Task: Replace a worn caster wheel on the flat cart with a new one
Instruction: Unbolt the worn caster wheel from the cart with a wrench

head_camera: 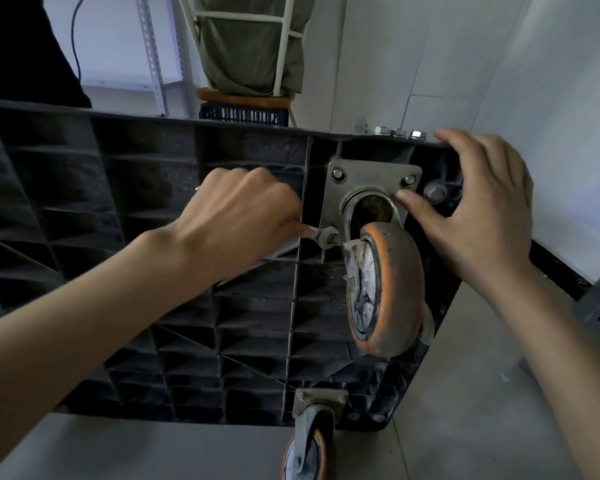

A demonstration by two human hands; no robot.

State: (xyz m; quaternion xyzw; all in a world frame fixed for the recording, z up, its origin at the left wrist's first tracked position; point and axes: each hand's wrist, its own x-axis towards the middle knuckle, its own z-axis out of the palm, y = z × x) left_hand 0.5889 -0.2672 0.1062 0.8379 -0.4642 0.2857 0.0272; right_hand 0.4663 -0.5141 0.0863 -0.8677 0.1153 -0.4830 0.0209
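Orange tread, grey with dust, marks the worn caster wheel (385, 292) just below your right hand (471, 202); it hangs from its steel mounting plate (371, 188) on the ribbed black underside of the flat cart (118, 209), which is tipped on its side. Your left hand (236, 220) is curled round an open-end wrench (323, 234), whose head sits on the bolt at the plate corner nearest that hand. Your right hand lies open, thumb against the swivel collar, fingers over the cart edge. Beyond those fingers, 3 nuts (399, 134) rest on the cart rim. 2 bolt heads show at the plate corners farthest from the wrench; the 4th corner is hidden. If the nuts are already off, the caster could drop once this bolt loosens. The wrench may also slip and round the bolt, or a knock could roll the nuts off. A second caster (309, 441) sits below your forearms.
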